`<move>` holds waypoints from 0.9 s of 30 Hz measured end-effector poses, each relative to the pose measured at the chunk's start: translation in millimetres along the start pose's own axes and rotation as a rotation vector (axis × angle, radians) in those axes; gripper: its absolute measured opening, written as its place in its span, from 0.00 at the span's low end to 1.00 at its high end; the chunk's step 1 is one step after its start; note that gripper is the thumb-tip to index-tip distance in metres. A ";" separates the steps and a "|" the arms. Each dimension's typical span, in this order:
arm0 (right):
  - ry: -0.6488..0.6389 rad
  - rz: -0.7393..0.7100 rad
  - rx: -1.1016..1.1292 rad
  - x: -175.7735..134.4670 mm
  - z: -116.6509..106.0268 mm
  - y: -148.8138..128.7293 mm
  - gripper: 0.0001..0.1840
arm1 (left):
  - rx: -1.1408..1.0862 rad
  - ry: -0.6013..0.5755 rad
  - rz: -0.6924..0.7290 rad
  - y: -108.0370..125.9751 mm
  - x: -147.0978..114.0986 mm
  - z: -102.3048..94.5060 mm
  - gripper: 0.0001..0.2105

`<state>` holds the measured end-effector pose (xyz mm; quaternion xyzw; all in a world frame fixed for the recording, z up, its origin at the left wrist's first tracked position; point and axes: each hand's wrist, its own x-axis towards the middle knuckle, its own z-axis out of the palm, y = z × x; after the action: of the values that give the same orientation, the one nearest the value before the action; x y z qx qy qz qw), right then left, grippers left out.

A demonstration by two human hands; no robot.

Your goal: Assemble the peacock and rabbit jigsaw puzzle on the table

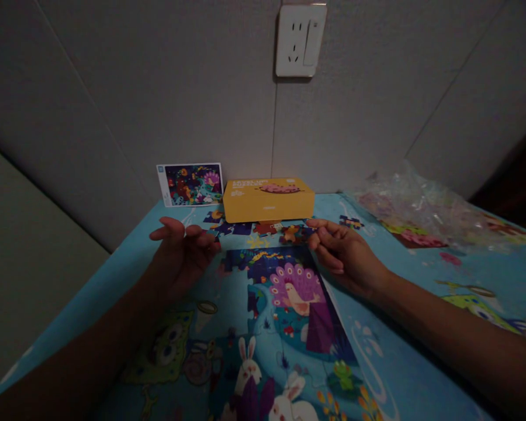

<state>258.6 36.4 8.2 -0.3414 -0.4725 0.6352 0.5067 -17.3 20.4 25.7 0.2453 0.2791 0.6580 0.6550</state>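
A partly joined jigsaw puzzle (284, 327) lies before me, showing a pink peacock, white rabbits and a frog; its left side has a gap where the tablecloth shows. My left hand (182, 254) is raised over the upper left of the puzzle, palm turned inward, fingers apart and loosely curled. Opposite it, my right hand (344, 254) hovers at the upper right edge with thumb and forefinger closed together. Whether a piece is between those fingertips cannot be made out. Loose puzzle pieces (267, 228) lie in a row between the hands, beyond the joined part.
Behind the pieces stands a yellow puzzle box (269, 204), with a picture card (191, 186) leaning at its left. A crumpled clear plastic bag (425, 204) lies at the back right. One loose piece (351, 222) sits right of the box. A wall socket (301, 41) is above.
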 end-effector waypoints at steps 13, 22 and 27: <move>0.115 0.031 -0.061 0.5 2.6 2.7 0.22 | 0.270 0.143 0.065 1.7 -5.8 -4.0 0.21; 0.114 0.004 -0.101 -0.5 0.6 3.4 0.19 | 0.161 0.197 0.042 5.7 -6.5 9.8 0.28; 0.123 0.018 -0.091 0.5 0.0 4.2 0.19 | 0.070 0.148 0.038 9.6 -7.4 11.2 0.28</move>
<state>257.2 36.7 4.3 -0.4064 -0.4659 0.5954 0.5130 -16.4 13.7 40.8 0.2240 0.3449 0.6764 0.6110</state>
